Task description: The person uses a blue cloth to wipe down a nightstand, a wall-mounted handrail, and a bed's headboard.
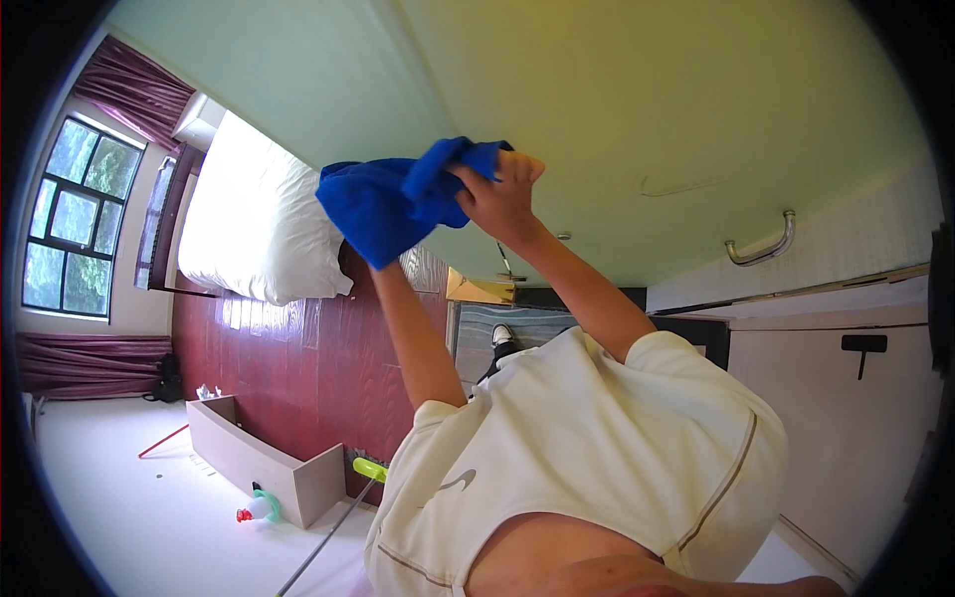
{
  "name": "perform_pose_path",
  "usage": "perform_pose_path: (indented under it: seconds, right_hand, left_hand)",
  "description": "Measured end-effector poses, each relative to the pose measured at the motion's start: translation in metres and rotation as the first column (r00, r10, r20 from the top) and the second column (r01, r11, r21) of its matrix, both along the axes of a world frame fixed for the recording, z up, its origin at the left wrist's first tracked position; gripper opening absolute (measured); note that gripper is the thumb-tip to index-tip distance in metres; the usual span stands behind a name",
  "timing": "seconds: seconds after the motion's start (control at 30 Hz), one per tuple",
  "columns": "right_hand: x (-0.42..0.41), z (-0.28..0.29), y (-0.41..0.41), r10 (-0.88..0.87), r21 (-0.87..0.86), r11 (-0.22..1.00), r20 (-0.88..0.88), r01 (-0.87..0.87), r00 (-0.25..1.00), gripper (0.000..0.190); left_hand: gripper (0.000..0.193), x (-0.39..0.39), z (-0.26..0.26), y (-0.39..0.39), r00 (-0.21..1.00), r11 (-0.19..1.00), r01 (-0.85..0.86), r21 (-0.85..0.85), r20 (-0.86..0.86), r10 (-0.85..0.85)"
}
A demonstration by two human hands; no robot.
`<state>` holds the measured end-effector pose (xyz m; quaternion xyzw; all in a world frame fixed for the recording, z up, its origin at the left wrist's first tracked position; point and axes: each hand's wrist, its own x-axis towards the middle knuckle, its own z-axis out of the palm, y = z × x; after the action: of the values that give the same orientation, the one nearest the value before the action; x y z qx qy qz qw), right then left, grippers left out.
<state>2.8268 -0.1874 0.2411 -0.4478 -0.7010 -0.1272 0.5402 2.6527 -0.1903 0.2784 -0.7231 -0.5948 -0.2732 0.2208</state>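
A blue cloth (pixel 388 194) is bunched and draped in front of a large pale green panel or wall (pixel 597 112). My right hand (pixel 507 194) grips its right part, fingers curled into the fabric. The cloth covers my left hand, so its fingers are hidden; only the left forearm (pixel 410 328) shows, running up to the cloth's lower edge. Both arms reach up and forward, the hands near each other. Whether the cloth touches the green surface cannot be told. A faint curved mark (pixel 671 190) shows on that surface, right of my right hand.
A curved metal handle (pixel 761 250) juts out at right. White bedding (pixel 254 216) lies at left above a red wood floor (pixel 283 351). Lower left are an open box-like board unit (pixel 254 455), a spray bottle (pixel 261 510) and a long-handled tool with a green head (pixel 369 469).
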Motion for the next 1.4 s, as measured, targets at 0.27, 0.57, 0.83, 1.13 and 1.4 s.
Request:
perform_pose_path:
  seconds: [0.27, 0.57, 0.83, 1.13, 1.4]
  right_hand:
    - [0.02, 0.012, 0.004, -0.072, 0.134, 0.988, 0.0, 0.071, 0.997, 0.032]
    - [0.152, -0.022, -0.048, -0.398, -0.39, 0.892, -0.435, 0.23, 0.808, 0.021]
    - [0.289, -0.076, -0.07, -0.48, -0.357, 0.873, -0.748, 0.333, 0.458, 0.031]
    - [0.338, -0.088, -0.038, -0.14, -0.145, 0.951, -0.989, 0.273, -0.038, 0.039]
    - [0.348, -0.103, -0.016, -0.018, -0.023, 0.98, -0.999, 0.196, -0.027, 0.04]
  left_hand:
    - [0.029, -0.019, -0.073, 0.031, 0.993, 0.993, 0.112, 0.022, -0.028, -0.112]
    - [0.037, 0.157, -0.06, -0.036, 0.707, 0.653, 0.627, -0.424, 0.661, -0.25]
    - [0.027, 0.302, -0.057, -0.045, 0.216, 0.487, 0.857, -0.17, 0.975, -0.04]
    - [0.034, 0.417, -0.063, -0.037, 0.258, 0.235, 0.936, -0.262, 0.965, 0.049]
    - [0.031, 0.409, -0.091, -0.033, 0.125, 0.257, 0.943, -0.21, 0.942, 0.313]
